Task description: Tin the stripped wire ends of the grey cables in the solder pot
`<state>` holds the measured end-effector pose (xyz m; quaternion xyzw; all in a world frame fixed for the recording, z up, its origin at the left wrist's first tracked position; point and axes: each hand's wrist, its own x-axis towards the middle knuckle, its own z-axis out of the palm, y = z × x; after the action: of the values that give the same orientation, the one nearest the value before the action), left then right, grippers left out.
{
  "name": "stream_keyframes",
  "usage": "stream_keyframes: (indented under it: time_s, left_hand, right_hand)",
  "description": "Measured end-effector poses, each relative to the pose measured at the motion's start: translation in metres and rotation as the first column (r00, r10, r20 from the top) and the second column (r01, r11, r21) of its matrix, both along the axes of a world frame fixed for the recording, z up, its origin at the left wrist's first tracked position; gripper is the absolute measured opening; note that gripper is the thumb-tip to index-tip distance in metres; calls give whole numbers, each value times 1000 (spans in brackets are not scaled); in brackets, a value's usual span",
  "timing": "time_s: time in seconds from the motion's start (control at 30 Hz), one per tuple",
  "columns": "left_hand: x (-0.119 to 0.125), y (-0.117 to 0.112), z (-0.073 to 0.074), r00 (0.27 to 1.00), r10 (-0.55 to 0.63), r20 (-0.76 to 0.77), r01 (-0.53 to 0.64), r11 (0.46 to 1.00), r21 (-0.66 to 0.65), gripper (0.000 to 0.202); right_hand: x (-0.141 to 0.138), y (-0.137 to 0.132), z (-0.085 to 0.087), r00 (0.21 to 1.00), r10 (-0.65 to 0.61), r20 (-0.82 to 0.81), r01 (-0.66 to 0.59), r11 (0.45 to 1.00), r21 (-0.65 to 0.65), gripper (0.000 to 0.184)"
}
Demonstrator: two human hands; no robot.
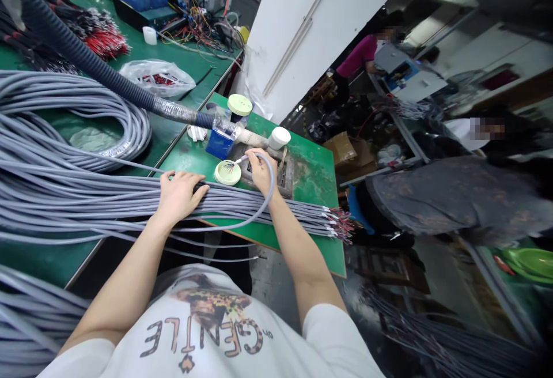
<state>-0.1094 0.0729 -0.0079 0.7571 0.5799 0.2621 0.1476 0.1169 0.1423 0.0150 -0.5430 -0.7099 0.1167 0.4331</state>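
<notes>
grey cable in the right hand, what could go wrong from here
Bent in an arc, the grey cable might spring back if the right hand slips, dragging its wire ends from the pale dish. A loose cable hangs past the green board and could snag the shirt.

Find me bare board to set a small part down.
Likely best: green board right of the grimy metal fixture, beyond the exposed wire ends. Smaller: strip between left hand and blue box. Crowded: around the right hand, beside the light-green dish and fixture; gray cables cross the near side.
</notes>
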Motion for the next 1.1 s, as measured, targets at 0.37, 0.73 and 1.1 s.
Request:
stream_keyframes:
  time_s: [0.37, 0.73, 1.1]
  left_hand:
    - [0, 1, 0, 1000, -13, 1, 13, 1000, -17, 33]
    - [-3, 3, 6, 996, -51, -67, 46, 996, -72, 35]
    - [-5, 6, 10, 990, -85, -116, 72, 991, -111, 37]
  right_hand:
    - [2, 6, -13, 999, -5, 40, 6, 1000, -20, 34]
    - [47, -13, 15, 977, -206, -62, 213, 966, 144, 34]
    - [103, -2, -7, 882, -464, 77, 454, 883, 118, 33]
